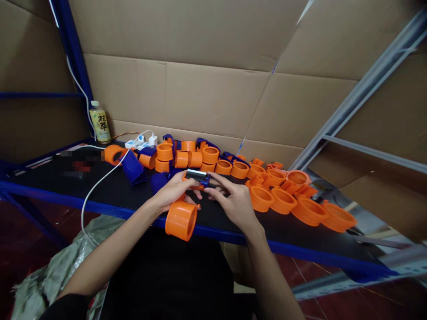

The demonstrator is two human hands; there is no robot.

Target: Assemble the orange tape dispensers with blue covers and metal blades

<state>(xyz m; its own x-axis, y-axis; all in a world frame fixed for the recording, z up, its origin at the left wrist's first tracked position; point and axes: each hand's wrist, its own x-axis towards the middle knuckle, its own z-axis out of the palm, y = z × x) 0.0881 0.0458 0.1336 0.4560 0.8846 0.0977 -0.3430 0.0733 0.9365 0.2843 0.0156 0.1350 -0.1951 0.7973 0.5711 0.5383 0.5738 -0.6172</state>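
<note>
In the head view, an orange holder (176, 220) was held above the middle of the front edge of the table (113, 192), its ring hanging out past that edge toward the person. The frame was gripped by the left hand (171, 193), thumb laid along the top and fingers curled beneath. A blue fitting (206, 181) at the end of a black roller (195, 176) was pinched between thumb and forefinger of the right hand (238, 202); the lower fingers were partly hidden, so their contact could not be told. A white toothed strip (196, 171) was noted along the roller's far side. Handling, as judged: light, stiff moulded plastic, smooth enough to slip if held loosely by the ring's curve; the teeth probably sharp, and the narrow fitting the likeliest part to snap. Best hold was judged to be the frame behind the roller, fingertips kept off the strip. Similar orange rings (308, 217) were ranged toward the table's right end, with blue parts (135, 170) nearer the left and a bottle (100, 125) stood at the back left corner.
</note>
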